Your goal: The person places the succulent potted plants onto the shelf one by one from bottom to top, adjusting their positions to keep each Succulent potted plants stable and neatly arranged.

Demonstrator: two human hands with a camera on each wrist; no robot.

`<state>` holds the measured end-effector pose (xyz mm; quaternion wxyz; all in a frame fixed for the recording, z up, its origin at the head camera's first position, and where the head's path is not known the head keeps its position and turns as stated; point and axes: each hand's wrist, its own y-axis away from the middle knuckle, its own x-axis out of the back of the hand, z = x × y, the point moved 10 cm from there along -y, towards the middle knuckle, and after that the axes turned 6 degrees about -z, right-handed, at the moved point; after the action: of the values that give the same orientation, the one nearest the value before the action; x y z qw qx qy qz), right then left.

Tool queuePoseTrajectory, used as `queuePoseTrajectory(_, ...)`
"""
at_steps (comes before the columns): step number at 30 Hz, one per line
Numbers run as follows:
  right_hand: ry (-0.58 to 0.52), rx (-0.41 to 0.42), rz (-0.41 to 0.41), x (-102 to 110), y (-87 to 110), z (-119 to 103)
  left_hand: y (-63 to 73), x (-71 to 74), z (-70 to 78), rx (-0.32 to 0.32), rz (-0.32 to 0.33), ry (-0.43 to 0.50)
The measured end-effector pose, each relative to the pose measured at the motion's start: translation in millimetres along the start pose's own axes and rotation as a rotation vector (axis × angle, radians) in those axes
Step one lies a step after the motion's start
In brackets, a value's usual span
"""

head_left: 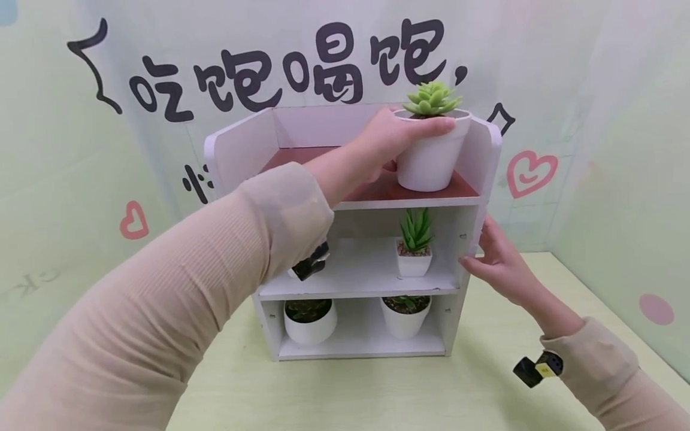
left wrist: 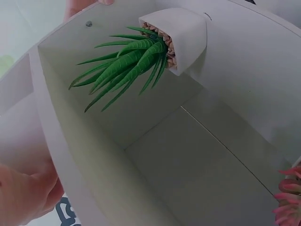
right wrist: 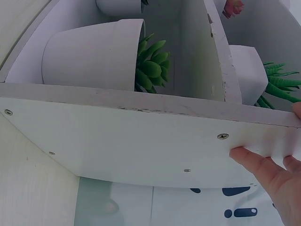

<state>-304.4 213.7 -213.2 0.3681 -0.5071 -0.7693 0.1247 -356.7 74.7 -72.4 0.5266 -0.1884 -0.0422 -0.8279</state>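
On the top board of a white shelf unit (head_left: pixel 356 354), my left hand (head_left: pixel 390 140) grips a white pot (head_left: pixel 431 158) holding a light green succulent (head_left: pixel 433 99). The thumb lies across the pot's front near the rim; the other fingers are mostly hidden behind it. The pot stands upright near the right end. My right hand (head_left: pixel 501 263) holds the unit's right side panel, thumb at the front edge and fingers against the outer face. In the right wrist view, fingertips (right wrist: pixel 240 153) touch that panel near a screw.
On the middle shelf, a spiky green plant (head_left: pixel 416 230) stands in a square white pot (head_left: pixel 414 263). A pink succulent (left wrist: pixel 289 202) is partly visible at the left wrist view's edge. Two white pots, left (head_left: pixel 309 326) and right (head_left: pixel 405 320), occupy the bottom shelf. A printed curtain hangs behind.
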Motion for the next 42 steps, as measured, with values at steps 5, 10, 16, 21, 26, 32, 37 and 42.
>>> queuePoseTrajectory(5,-0.010,0.000,-0.013,-2.5,-1.2,0.6,3.2,1.7,-2.0,-0.012,0.001,0.020)
queuePoseTrajectory(10,-0.018,-0.005,-0.021,-2.8,-0.8,0.2,13.6,17.6,1.8,0.012,0.040,0.006)
queuePoseTrajectory(16,0.012,-0.021,-0.012,-1.0,1.9,1.3,45.0,78.5,28.1,-0.186,0.121,0.103)
queuePoseTrajectory(21,0.000,-0.010,-0.016,-0.5,1.6,0.6,80.7,153.3,32.7,-0.354,0.246,0.209)
queuePoseTrajectory(26,0.035,-0.026,-0.029,0.2,1.5,0.2,114.5,222.4,5.3,-0.345,0.439,0.060)
queuePoseTrajectory(32,0.155,-0.128,-0.071,2.9,1.7,2.4,141.5,272.7,-61.2,-0.224,0.521,-0.025)
queuePoseTrajectory(37,0.230,-0.219,-0.099,8.2,6.0,8.2,147.6,277.5,-120.1,-0.095,0.490,-0.141)
queuePoseTrajectory(42,0.310,-0.285,-0.120,18.7,17.2,12.4,152.0,264.1,-160.9,0.032,0.388,-0.459)
